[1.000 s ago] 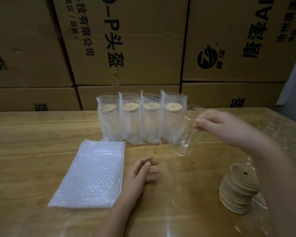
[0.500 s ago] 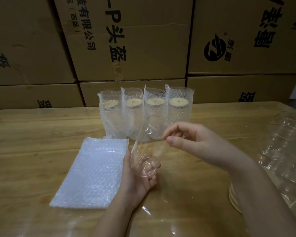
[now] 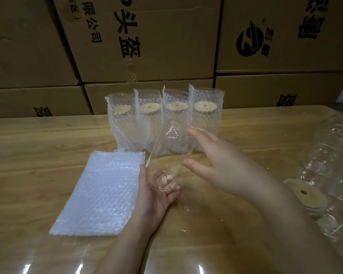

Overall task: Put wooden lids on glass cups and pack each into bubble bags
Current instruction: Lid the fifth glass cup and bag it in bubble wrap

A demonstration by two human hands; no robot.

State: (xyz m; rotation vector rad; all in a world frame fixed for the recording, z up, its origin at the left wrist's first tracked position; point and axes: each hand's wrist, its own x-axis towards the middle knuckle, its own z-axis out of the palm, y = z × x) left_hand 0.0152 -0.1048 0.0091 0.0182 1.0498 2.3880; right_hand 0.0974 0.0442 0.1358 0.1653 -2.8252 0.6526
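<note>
Clear glass cup tilted, held aloft; four bagged cups upright behind; bubble bag flat.

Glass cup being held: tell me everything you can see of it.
The glass cup is clear, smooth and tall, lidless and looks empty. It is tilted, base toward the camera, rim toward the bagged cups. The left hand grips its base; the right hand is open beside its upper wall, contact unclear.

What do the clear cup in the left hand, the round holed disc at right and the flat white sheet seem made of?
Clear cup: likely glass, glossy; see-through with sharp glints. Round holed disc: pale matte wood, probably; grain blurred. Flat white sheet: plastic bubble wrap, shiny; rows of bubbles.
</note>
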